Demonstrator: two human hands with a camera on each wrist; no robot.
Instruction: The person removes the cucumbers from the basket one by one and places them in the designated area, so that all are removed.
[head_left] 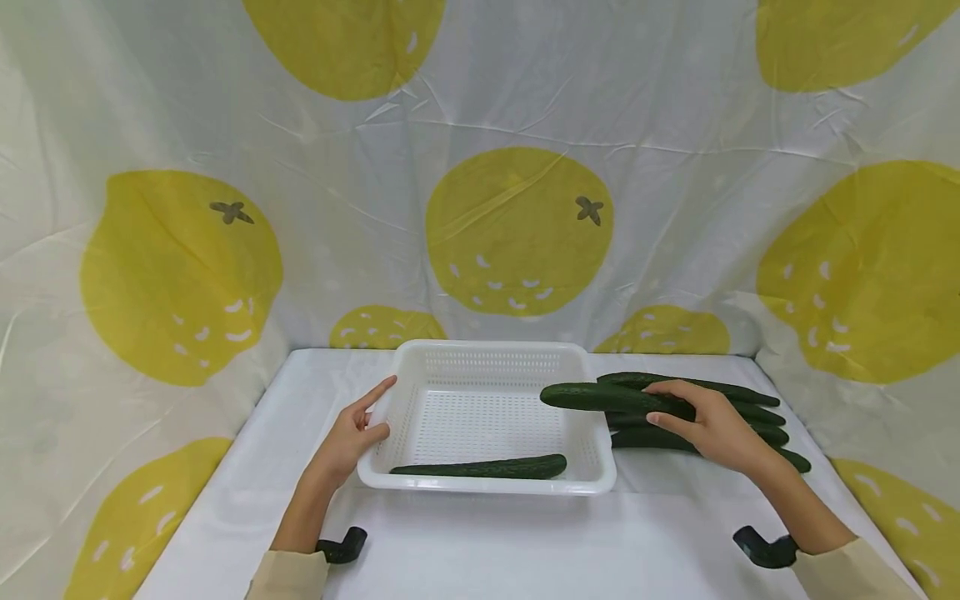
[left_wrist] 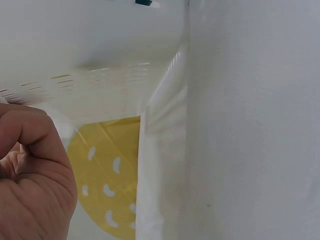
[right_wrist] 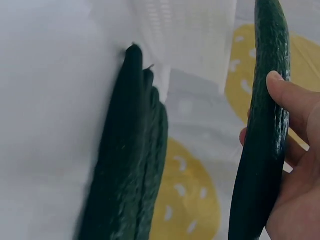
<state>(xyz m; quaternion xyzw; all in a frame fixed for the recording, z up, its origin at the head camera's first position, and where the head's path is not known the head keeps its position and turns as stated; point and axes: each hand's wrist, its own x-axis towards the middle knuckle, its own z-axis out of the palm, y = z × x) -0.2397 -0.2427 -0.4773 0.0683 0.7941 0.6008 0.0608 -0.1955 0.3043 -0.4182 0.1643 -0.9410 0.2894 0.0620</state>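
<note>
A white plastic basket [head_left: 487,487] with perforated walls stands on the table, and one dark green cucumber [head_left: 487,468] lies inside along its near wall. My left hand [head_left: 350,437] holds the basket's left side, thumb and index finger at the rim; in the left wrist view the visible fingers of that hand [left_wrist: 35,150] are curled. My right hand [head_left: 720,425] grips another cucumber [head_left: 592,397] between thumb and fingers, its far end over the basket's right rim. In the right wrist view that cucumber [right_wrist: 265,130] is held apart from the others.
Several more cucumbers [head_left: 652,438] lie side by side to the right of the basket, partly behind my right hand. A white cloth [head_left: 525,542] covers the table. Behind it hangs a curtain [head_left: 675,250] printed with yellow fruit.
</note>
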